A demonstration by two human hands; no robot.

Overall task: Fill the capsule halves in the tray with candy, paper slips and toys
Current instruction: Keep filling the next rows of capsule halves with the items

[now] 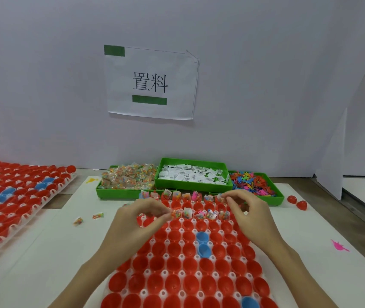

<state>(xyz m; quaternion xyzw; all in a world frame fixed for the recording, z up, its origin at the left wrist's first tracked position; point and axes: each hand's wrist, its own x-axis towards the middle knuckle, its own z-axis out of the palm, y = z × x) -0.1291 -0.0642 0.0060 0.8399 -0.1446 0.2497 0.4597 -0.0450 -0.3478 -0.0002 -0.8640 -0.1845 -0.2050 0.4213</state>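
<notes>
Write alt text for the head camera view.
Two hands work over a tray of red capsule halves: the left hand pinches a candy packet, the right hand hovers with curled fingers. Behind sit green bins of candy, paper slips and toys.

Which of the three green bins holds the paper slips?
The middle bin, raised and filled with white slips; the left one holds candy packets, the right one colourful toys.

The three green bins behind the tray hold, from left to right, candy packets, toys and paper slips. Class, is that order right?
Not quite. The head view shows the candy packets in the left bin, but the paper slips fill the middle bin and the toys lie in the right bin. So the order from left to right is candy packets, paper slips, toys.
</notes>
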